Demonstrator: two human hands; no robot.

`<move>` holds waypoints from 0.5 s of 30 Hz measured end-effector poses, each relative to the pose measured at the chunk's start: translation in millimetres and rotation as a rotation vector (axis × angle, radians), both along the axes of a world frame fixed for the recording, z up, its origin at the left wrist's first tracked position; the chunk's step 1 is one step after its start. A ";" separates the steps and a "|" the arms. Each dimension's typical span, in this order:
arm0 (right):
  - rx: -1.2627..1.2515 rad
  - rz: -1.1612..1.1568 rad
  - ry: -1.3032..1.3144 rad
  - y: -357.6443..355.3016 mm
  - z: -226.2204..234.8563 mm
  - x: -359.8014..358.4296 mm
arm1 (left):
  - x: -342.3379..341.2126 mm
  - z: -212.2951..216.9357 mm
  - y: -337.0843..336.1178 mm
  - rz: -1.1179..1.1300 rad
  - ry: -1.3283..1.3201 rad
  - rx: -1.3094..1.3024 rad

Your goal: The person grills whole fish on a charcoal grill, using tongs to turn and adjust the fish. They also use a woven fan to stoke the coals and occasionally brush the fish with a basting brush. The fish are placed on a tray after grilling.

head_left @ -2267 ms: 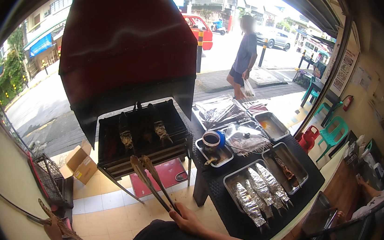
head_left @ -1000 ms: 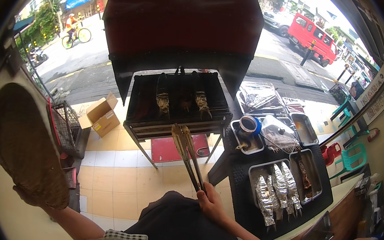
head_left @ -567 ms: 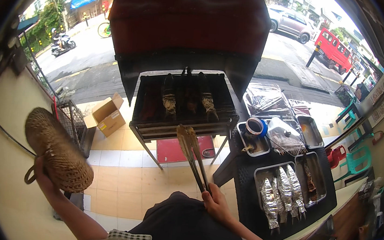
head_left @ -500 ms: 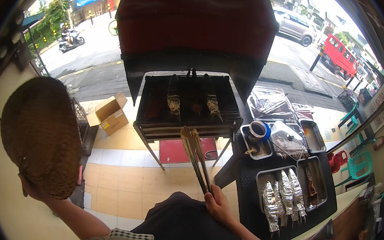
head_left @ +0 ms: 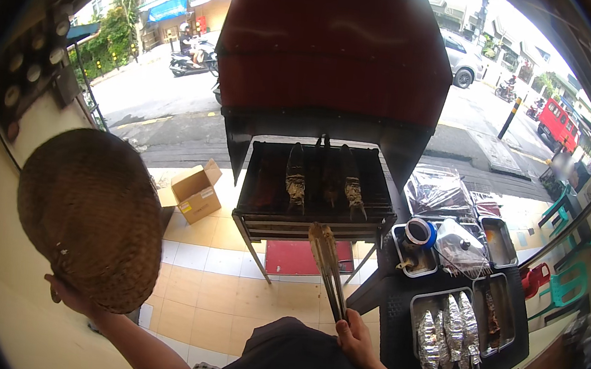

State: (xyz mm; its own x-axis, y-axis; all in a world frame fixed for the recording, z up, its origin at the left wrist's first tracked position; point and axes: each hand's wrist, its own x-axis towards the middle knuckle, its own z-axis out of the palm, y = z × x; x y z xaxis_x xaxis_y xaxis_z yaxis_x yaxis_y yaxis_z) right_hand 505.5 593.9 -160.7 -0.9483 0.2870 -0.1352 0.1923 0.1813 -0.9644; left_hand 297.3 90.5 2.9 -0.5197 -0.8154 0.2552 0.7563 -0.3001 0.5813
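Note:
My left hand (head_left: 71, 299) is closed on a large woven fan (head_left: 90, 217), held up on the left, apart from the grill. In my right hand (head_left: 358, 342) are long metal tongs (head_left: 330, 267), their browned tips close together just below the grill's front edge. Nothing shows between the tips. On the dark charcoal grill (head_left: 263, 215), under a raised red hood (head_left: 338, 52), lie two fish with foil round their near ends, a left foil-wrapped fish (head_left: 296, 188) and a right foil-wrapped fish (head_left: 352, 190). A dark upright piece stands between them at the back.
At right, a black table (head_left: 405, 304) bears a metal tray (head_left: 424, 297) with several foil-wrapped fish (head_left: 453, 331), a tray with a browned skewer (head_left: 492, 317), and a blue-rimmed container (head_left: 421, 232). A cardboard box (head_left: 197, 199) sits on the tiles left of the grill. Traffic passes beyond.
The whole view has swung a little leftward, so the grill and table appear farther right and lower. Both hands keep their holds on fan and tongs. A motorcycle on the street has moved rightward.

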 end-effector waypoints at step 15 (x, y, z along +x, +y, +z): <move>0.068 -0.029 -0.001 -5.0 10.2 7.9 | -24.7 -79.9 -69.1 -0.331 -0.226 -0.020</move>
State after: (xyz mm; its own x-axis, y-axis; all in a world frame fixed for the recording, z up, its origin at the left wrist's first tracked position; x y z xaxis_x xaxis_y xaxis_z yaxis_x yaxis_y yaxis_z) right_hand 513.4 588.9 -150.5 -0.9395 0.3225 -0.1154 0.1994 0.2408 -0.9499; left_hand 272.6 21.4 -77.0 -0.7982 -0.5906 0.1186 0.4732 -0.4929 0.7302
